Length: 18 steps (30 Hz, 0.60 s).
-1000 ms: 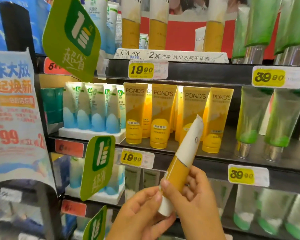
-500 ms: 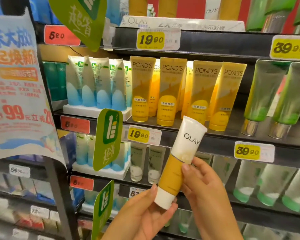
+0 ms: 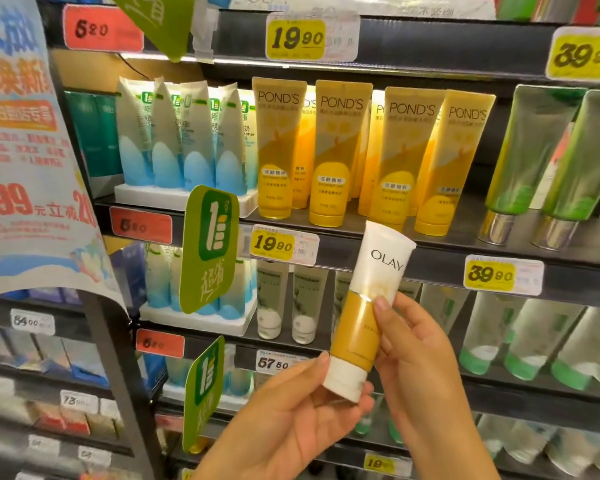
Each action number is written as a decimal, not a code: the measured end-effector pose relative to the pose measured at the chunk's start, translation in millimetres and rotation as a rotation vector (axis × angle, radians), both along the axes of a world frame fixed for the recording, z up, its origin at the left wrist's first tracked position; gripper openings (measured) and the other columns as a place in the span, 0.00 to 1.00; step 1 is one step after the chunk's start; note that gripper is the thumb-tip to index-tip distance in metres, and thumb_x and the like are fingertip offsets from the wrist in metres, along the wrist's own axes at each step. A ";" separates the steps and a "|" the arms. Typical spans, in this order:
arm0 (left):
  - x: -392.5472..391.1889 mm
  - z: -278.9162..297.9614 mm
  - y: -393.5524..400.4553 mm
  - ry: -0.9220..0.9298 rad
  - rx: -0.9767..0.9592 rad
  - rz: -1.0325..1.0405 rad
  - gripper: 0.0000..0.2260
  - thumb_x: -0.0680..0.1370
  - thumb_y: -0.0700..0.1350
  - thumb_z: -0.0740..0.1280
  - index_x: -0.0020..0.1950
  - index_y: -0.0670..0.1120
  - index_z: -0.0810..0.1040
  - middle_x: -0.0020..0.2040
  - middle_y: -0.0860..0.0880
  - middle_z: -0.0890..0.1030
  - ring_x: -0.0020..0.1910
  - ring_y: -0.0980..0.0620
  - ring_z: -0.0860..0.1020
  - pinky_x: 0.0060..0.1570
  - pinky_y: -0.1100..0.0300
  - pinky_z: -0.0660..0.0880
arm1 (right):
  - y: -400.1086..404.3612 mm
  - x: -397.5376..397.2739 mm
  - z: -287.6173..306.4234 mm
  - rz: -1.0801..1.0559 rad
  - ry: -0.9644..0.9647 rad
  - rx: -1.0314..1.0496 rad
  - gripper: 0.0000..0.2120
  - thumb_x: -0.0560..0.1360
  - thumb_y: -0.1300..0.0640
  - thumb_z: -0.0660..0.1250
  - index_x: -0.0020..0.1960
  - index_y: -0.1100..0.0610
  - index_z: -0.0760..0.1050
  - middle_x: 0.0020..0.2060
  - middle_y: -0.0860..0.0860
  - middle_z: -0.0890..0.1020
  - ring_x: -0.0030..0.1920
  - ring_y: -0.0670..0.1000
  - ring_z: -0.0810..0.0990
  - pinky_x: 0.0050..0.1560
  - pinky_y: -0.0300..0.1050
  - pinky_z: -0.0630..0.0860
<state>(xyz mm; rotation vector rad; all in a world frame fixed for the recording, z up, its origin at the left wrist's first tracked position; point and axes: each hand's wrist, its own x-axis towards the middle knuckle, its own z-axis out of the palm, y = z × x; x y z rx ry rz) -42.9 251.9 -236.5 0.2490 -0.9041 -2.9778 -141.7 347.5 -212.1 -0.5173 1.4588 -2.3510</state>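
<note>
White-and-amber plastic Olay tube [image 3: 368,306], nearly upright below the yellow Pond's tubes [image 3: 340,150]: crimped end up-right, cap down. Left hand [image 3: 291,420] grips the cap; right hand [image 3: 420,368] pinches the body.

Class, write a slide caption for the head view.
Left hand and right hand hold a white-and-yellow tube before a shelf.

Bright strip light under the dark metal shelf [image 3: 430,46] at 12 o'clock backlights yellow plastic tubes [image 3: 340,150]; glare on the white-and-yellow plastic tube [image 3: 357,327]; blur at 7 o'clock.
</note>
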 end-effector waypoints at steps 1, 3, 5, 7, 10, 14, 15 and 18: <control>-0.4 0.0 0.1 0.009 0.001 -0.010 0.15 0.69 0.40 0.71 0.50 0.30 0.80 0.45 0.27 0.79 0.38 0.35 0.82 0.32 0.52 0.81 | 0.4 -0.4 0.1 -0.007 -0.007 0.001 0.22 0.66 0.53 0.68 0.58 0.60 0.75 0.45 0.57 0.84 0.45 0.57 0.81 0.50 0.57 0.78; -1.8 -0.6 0.4 0.032 0.004 -0.026 0.15 0.70 0.40 0.71 0.50 0.30 0.80 0.46 0.27 0.79 0.39 0.35 0.82 0.35 0.50 0.82 | 2.1 -1.9 -0.2 -0.013 -0.016 -0.002 0.23 0.65 0.53 0.69 0.58 0.60 0.75 0.45 0.58 0.84 0.46 0.58 0.81 0.51 0.59 0.77; -3.7 -0.6 1.6 0.049 0.000 -0.035 0.14 0.71 0.40 0.68 0.50 0.29 0.80 0.46 0.27 0.79 0.39 0.35 0.82 0.37 0.49 0.82 | 3.7 -3.5 -0.5 -0.014 -0.015 -0.001 0.24 0.65 0.52 0.69 0.59 0.60 0.75 0.45 0.57 0.84 0.44 0.56 0.81 0.49 0.56 0.78; -4.9 -0.5 3.5 0.044 -0.026 -0.029 0.14 0.70 0.40 0.67 0.49 0.30 0.81 0.45 0.27 0.79 0.37 0.35 0.82 0.34 0.51 0.81 | 4.8 -4.4 -0.9 -0.012 -0.008 0.000 0.23 0.65 0.52 0.69 0.59 0.59 0.75 0.44 0.56 0.84 0.43 0.53 0.81 0.46 0.51 0.79; -7.4 -0.9 7.1 0.020 -0.099 0.027 0.12 0.68 0.38 0.68 0.47 0.31 0.81 0.45 0.29 0.80 0.39 0.35 0.82 0.34 0.52 0.81 | 7.4 -4.9 -0.7 0.006 0.030 0.011 0.21 0.67 0.52 0.67 0.58 0.57 0.76 0.43 0.53 0.84 0.41 0.48 0.82 0.43 0.46 0.78; -12.9 -5.7 8.2 -0.034 -0.223 0.131 0.16 0.66 0.35 0.69 0.52 0.33 0.78 0.48 0.32 0.80 0.41 0.37 0.82 0.34 0.53 0.80 | 9.6 -3.5 1.2 0.051 0.118 0.065 0.22 0.65 0.47 0.67 0.57 0.54 0.76 0.42 0.49 0.84 0.41 0.45 0.82 0.41 0.40 0.78; -14.3 -6.6 8.1 -0.047 -0.250 0.156 0.18 0.65 0.34 0.70 0.54 0.34 0.77 0.48 0.33 0.81 0.41 0.39 0.82 0.34 0.53 0.80 | 9.8 -3.3 1.4 0.060 0.131 0.074 0.23 0.64 0.47 0.68 0.56 0.54 0.77 0.40 0.48 0.84 0.41 0.45 0.82 0.40 0.39 0.78; -17.0 -6.9 9.1 -0.065 -0.306 0.220 0.21 0.62 0.33 0.72 0.55 0.36 0.77 0.48 0.36 0.83 0.44 0.42 0.83 0.38 0.52 0.81 | 10.4 -3.8 1.6 0.073 0.169 0.101 0.22 0.62 0.46 0.69 0.54 0.54 0.77 0.36 0.46 0.83 0.38 0.43 0.81 0.38 0.37 0.78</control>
